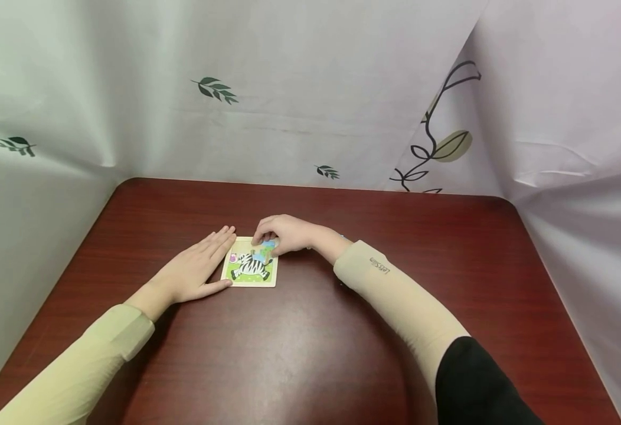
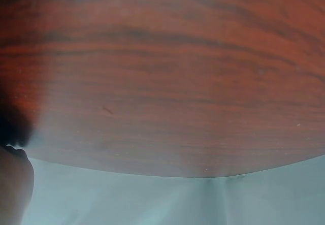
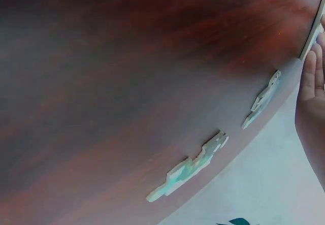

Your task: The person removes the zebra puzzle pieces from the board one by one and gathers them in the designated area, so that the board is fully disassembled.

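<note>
Puzzle board [image 1: 252, 284] apparently braced by left hand [image 1: 198, 270]; right hand [image 1: 287, 232] working at its upper part

Position: the puzzle board, bearing a zebra picture, lies flat on the bench [image 1: 262, 354], between the two hands. One loose piece [image 3: 187, 173] and a second loose piece [image 3: 263, 99] lie on the bench beyond the board, apart from each other; their placement suggests they are kept within easy reach of the right hand.

Left hand: laid along the board's left side, fingers extended and close together toward the upper corner, thumb spread to the lower corner. Judged purpose: to stop the board sliding while leaving its picture exposed.

Right hand: fingers bent downward over the upper right area, nearly closed, appearing to pinch a blue-green piece [image 1: 265, 252] between fingertips and thumb. The grip from above seems chosen for fine turning. Whether the piece is seated or raised cannot be determined; the fingers partly cover it.
</note>
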Motion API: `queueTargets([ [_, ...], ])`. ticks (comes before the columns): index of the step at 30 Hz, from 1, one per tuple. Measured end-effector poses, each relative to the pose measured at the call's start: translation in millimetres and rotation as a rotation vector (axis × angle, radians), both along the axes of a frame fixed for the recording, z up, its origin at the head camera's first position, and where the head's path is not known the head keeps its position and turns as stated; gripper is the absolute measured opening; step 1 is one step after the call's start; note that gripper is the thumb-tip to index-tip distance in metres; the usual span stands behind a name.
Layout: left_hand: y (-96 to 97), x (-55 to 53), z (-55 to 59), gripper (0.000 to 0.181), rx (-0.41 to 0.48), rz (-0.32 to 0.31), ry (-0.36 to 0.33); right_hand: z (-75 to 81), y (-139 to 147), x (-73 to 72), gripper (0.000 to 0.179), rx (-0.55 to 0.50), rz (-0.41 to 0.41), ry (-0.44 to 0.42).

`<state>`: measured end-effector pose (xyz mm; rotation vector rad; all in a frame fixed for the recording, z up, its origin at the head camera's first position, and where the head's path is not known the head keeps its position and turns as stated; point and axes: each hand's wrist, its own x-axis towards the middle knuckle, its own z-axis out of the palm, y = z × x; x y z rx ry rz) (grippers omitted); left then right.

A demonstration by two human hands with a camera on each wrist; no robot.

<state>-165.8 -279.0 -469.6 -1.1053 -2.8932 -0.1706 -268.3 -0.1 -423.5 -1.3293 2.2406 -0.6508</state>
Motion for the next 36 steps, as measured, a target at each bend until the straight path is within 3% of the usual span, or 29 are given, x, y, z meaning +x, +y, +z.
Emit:
queueTargets([
  [13,-1.7,-2.1,-1.5,0.097,-0.004,-0.001,-0.009,1.0,-5.3,-5.1,0.038,0.041,0.041,0.017],
  [36,-1.3,-2.2,-5.1,0.095,0.02,-0.013,0.017,4.0,-4.6,1.5,0.041,0.036,-0.037,0.0],
])
